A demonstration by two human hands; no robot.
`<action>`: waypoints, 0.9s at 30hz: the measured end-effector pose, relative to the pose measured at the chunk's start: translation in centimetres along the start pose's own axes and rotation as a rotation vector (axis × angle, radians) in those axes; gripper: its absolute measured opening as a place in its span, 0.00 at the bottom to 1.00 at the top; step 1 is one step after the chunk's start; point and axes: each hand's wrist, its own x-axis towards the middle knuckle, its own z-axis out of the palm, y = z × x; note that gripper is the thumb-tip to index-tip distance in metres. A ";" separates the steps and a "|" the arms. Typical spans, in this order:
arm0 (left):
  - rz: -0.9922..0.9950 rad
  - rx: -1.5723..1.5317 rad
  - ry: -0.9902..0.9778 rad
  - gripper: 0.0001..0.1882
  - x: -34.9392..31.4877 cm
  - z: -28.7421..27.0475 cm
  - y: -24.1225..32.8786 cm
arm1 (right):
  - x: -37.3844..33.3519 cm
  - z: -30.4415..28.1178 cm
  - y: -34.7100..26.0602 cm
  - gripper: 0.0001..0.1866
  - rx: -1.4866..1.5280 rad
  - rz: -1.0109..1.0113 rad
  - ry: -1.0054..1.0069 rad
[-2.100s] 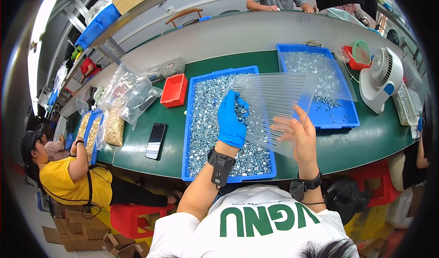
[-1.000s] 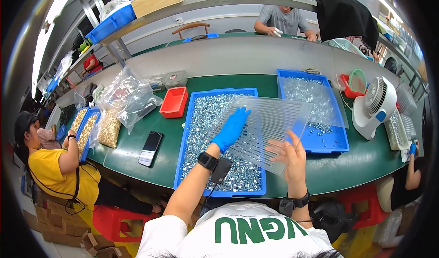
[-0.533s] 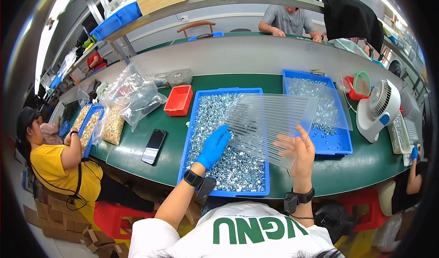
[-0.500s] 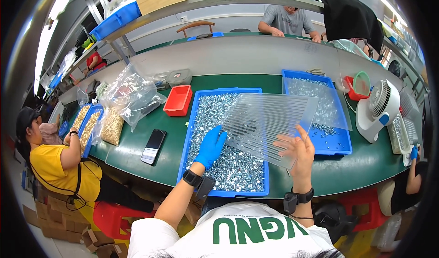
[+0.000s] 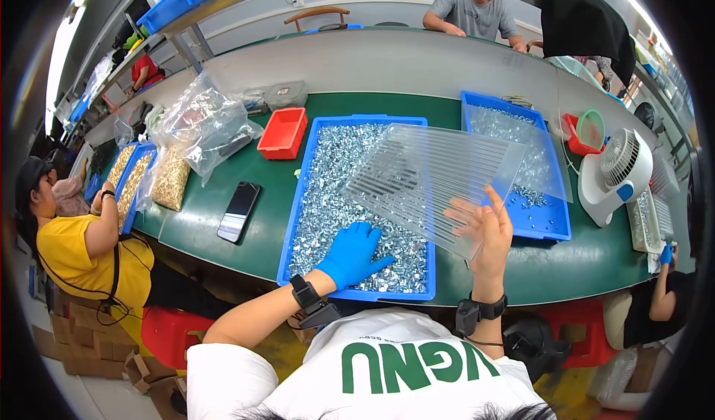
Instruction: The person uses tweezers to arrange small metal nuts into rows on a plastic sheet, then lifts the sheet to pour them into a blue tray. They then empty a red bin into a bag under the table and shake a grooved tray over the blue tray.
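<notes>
My left hand (image 5: 353, 256), in a blue glove, lies with spread fingers on the small shiny metal parts (image 5: 335, 174) that fill a blue tray (image 5: 283, 260). My bare right hand (image 5: 488, 226) grips the near right edge of a clear, grooved plastic sheet (image 5: 447, 170). Tilted above the tray, the sheet reaches over its right side, and its far left part has dark slots or parts in the grooves. The fingers of my right hand show through the plastic.
A second blue tray (image 5: 547, 232) holds metal parts and another clear sheet (image 5: 529, 152). Around the trays are a red bin (image 5: 283, 133), a phone (image 5: 240, 211), a plastic bag (image 5: 205, 122) and a white fan (image 5: 614, 170). Co-workers sit left, right and across the green table (image 5: 357, 104).
My left hand has left the sheet's left edge and come down, fingers spread, onto the metal parts nearer me. The right hand still holds the sheet. The view has shifted slightly.
</notes>
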 end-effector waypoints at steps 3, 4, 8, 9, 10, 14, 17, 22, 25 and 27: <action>0.011 -0.064 -0.067 0.20 -0.3 0.4 0.0 | 0.0 0.0 -0.1 0.23 -0.018 0.005 0.013; 0.002 -0.105 -0.057 0.19 -0.5 0.7 -0.2 | -0.1 0.0 -0.1 0.23 -0.020 0.005 0.012; -0.137 -0.454 0.127 0.16 -0.1 2.1 -2.7 | -0.3 0.2 -0.1 0.23 -0.006 0.012 0.004; -0.199 -0.607 0.214 0.15 0.2 2.0 -3.2 | -0.4 0.3 -0.1 0.23 -0.005 0.013 -0.001; -0.198 -0.606 0.216 0.15 0.4 1.9 -3.6 | -0.4 0.4 -0.2 0.23 -0.004 0.014 -0.006; -0.610 -1.234 0.099 0.11 3.6 -4.6 -2.1 | -0.1 0.0 -0.2 0.22 0.000 0.007 0.011; -0.549 -1.459 0.108 0.09 6.5 -6.2 0.6 | -0.5 0.5 -0.1 0.22 0.002 0.017 0.007; -0.435 -1.981 0.382 0.08 11.1 -4.5 5.5 | -0.6 1.1 -0.4 0.23 -0.023 0.023 0.009; -0.490 -2.178 0.425 0.09 12.1 -4.6 6.3 | -0.7 0.9 -0.5 0.23 -0.036 0.025 0.014; -0.523 -2.271 0.444 0.10 12.3 -4.1 5.8 | -0.6 0.8 -0.3 0.23 -0.040 0.025 0.015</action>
